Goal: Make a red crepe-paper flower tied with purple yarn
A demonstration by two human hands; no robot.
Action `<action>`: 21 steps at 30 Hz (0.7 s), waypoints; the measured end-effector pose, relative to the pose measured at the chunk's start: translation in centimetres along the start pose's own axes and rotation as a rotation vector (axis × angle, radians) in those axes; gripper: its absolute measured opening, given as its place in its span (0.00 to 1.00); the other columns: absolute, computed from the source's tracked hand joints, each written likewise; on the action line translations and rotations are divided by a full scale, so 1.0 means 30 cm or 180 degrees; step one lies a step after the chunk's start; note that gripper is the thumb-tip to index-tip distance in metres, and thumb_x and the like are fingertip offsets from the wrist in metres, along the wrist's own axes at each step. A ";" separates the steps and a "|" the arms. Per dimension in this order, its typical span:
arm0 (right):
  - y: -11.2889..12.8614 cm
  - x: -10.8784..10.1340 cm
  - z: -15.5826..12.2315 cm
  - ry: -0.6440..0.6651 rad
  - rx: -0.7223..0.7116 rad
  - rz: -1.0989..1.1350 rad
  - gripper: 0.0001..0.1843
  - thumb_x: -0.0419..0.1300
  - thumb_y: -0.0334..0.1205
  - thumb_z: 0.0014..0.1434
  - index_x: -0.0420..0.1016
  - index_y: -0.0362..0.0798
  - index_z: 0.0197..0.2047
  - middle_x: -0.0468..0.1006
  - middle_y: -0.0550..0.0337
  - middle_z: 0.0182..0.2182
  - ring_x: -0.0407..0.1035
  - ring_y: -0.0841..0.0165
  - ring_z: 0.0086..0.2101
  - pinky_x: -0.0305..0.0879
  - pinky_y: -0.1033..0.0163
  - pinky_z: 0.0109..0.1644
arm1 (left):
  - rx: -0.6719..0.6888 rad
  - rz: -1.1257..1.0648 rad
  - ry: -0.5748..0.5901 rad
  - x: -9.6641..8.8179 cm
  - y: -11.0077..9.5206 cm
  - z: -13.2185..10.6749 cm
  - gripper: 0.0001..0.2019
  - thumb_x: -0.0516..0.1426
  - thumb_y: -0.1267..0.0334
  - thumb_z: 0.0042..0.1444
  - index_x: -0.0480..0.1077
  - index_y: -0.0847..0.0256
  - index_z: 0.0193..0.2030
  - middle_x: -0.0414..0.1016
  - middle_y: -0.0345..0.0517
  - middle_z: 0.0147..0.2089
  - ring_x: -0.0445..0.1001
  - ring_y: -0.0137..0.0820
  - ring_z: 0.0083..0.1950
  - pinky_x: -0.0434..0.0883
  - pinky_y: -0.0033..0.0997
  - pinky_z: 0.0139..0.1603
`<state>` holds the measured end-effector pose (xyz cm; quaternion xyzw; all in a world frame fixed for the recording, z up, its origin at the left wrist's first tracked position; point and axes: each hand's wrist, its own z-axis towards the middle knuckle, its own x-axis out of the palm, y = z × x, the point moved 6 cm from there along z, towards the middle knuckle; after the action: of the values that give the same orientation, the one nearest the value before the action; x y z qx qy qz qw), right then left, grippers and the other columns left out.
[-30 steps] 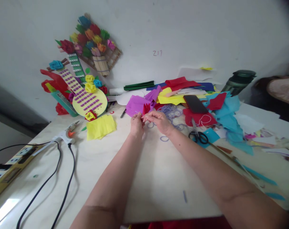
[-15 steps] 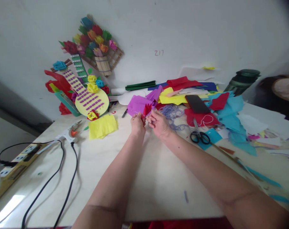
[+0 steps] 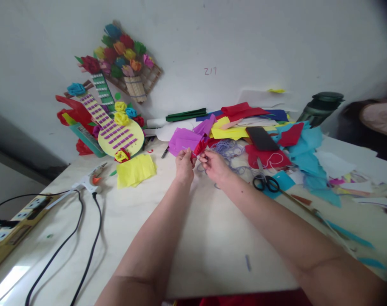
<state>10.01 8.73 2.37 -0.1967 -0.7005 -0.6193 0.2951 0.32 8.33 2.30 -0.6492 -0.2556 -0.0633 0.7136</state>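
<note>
Over the middle of the table, my left hand [image 3: 185, 163] pinches a small folded piece of red paper [image 3: 199, 148] by its lower end. The paper's upper part sticks up between the hands. Close beside it, my right hand [image 3: 215, 165] is closed at the fingertips near the paper's base. A thin pale strand seems to run between the fingers, but it is too small to make out clearly. Just behind the hands lie purple paper sheets [image 3: 183, 141] and a loose tangle of lavender yarn [image 3: 228, 148].
Black-handled scissors [image 3: 266, 182], a phone [image 3: 261, 139] and blue crepe paper [image 3: 308, 146] lie to the right. On the left are yellow paper [image 3: 136, 171], a glue gun [image 3: 88, 180] with cords and a power strip [image 3: 19, 225]. A paper-flower guitar [image 3: 120, 138] leans at the wall.
The red paper has tilted to the right and looks more gathered. My right hand has turned slightly at the paper's base. The whole view has shifted a little.
</note>
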 end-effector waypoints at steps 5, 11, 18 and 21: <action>-0.002 -0.007 0.005 -0.0024 -0.0031 -0.0147 0.07 0.56 0.27 0.43 0.60 0.46 0.21 0.61 0.68 0.17 0.51 0.81 0.17 0.39 0.73 0.16 | 0.0031 0.0075 0.0028 0.003 0.004 -0.004 0.10 0.54 0.63 0.53 0.55 0.60 0.26 0.52 0.30 0.13 0.48 0.19 0.14 0.42 0.22 0.17; -0.011 -0.015 0.009 0.0010 0.0104 -0.0224 0.05 0.56 0.28 0.41 0.63 0.45 0.22 0.63 0.67 0.18 0.55 0.80 0.18 0.37 0.73 0.15 | 0.0071 0.0089 0.0001 -0.006 0.000 0.005 0.11 0.54 0.63 0.53 0.55 0.60 0.25 0.52 0.30 0.13 0.48 0.19 0.14 0.42 0.22 0.17; 0.014 -0.007 -0.005 0.0192 0.0033 -0.1172 0.04 0.60 0.33 0.38 0.67 0.44 0.20 0.58 0.70 0.13 0.47 0.80 0.16 0.35 0.71 0.17 | 0.0088 0.0153 -0.0046 -0.015 -0.010 0.011 0.09 0.53 0.64 0.53 0.56 0.60 0.26 0.54 0.31 0.13 0.48 0.19 0.14 0.43 0.22 0.17; 0.036 -0.008 -0.008 0.0074 -0.0248 -0.1782 0.05 0.62 0.35 0.37 0.70 0.44 0.20 0.62 0.69 0.14 0.51 0.79 0.18 0.44 0.70 0.20 | 0.0096 0.0203 -0.0029 -0.011 -0.010 0.006 0.09 0.53 0.64 0.53 0.56 0.60 0.25 0.54 0.31 0.13 0.49 0.19 0.14 0.44 0.22 0.18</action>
<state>10.93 8.69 3.03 0.0003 -0.6998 -0.7054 0.1128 -0.14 8.37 2.41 -0.6465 -0.2390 -0.0337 0.7237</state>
